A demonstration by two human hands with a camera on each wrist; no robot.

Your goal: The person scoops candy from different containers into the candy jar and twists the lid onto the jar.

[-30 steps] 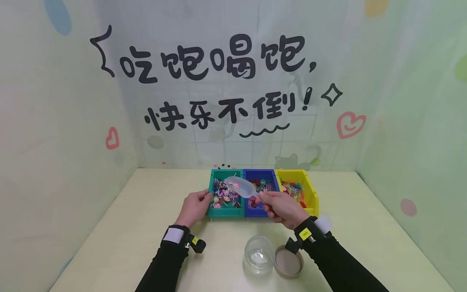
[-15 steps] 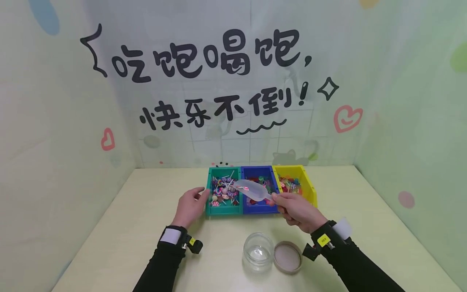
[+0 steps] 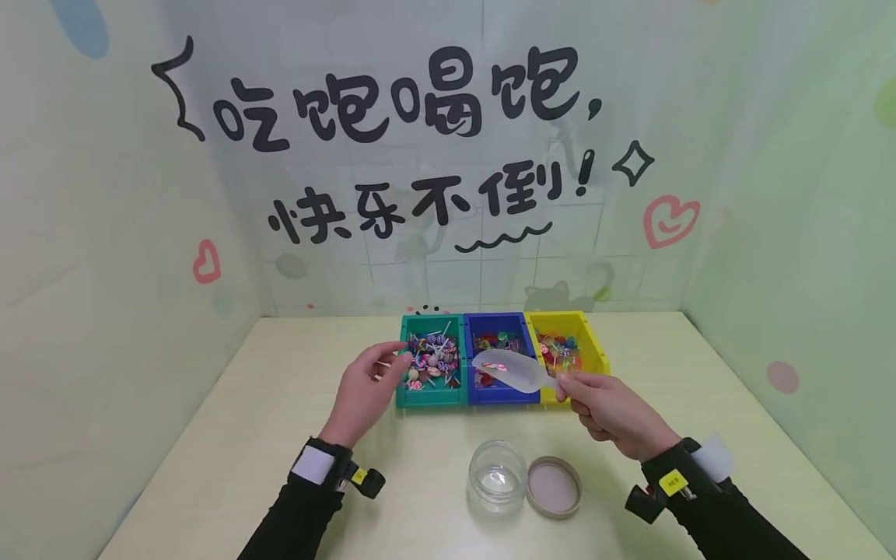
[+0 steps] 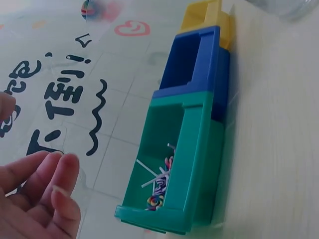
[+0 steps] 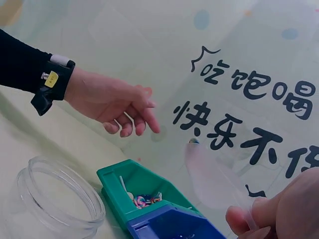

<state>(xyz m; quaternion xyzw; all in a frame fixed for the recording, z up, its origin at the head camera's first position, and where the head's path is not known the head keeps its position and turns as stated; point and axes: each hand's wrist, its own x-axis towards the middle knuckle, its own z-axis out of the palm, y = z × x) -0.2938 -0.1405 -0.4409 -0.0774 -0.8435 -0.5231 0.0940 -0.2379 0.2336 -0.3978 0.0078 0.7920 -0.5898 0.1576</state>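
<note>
My right hand (image 3: 619, 408) pinches the handle of a translucent plastic scoop (image 3: 516, 372), held over the blue bin (image 3: 500, 396). A small pink-and-white candy (image 3: 494, 366) lies in the scoop's bowl. My left hand (image 3: 365, 393) hovers beside the left edge of the green bin (image 3: 432, 398), fingers loosely bent and holding nothing; the left wrist view shows a gap between these fingers (image 4: 65, 174) and the bin. Small lollipops (image 3: 432, 356) fill part of the green bin. An uncapped clear glass jar (image 3: 497, 476) stands upright on the table in front of the bins.
Right of the jar lies a round lid (image 3: 554, 488), inside up. The yellow bin (image 3: 593, 354) with colourful candies adjoins the blue one, making a row of three. Walls with printed lettering close off the table (image 3: 231, 435) at the back and sides.
The right hand has drawn the scoop to the right, from over the green bin to over the blue one. The left hand has come away from the green bin's edge.
</note>
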